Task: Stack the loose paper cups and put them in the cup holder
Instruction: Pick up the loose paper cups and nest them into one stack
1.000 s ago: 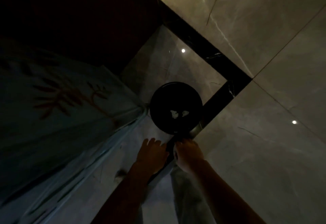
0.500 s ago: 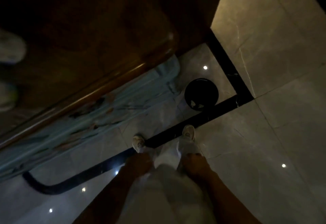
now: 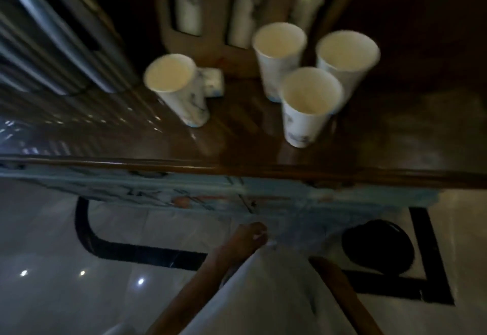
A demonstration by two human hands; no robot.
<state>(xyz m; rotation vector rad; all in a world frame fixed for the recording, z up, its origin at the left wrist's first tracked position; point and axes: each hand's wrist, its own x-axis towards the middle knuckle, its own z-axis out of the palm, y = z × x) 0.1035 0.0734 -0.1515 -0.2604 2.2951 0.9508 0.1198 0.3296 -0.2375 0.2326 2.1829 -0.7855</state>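
- Plainly, four loose paper cups stand upright on the dark worktop: left cup, back cup, right cup, front cup.
- Three cluster close; a careless reach could topple neighbours off the edge.
- Cup holder behind already holds stacks.
- Left hand hangs below the edge, curled; whether it pinches anything, I cannot tell. Right hand unseen.
- Black bin sits on the floor.

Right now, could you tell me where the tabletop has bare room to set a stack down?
Bare: the front strip along the table edge, and between the left cup and the front cup. Crowded: three cups clustered before the cup holder.
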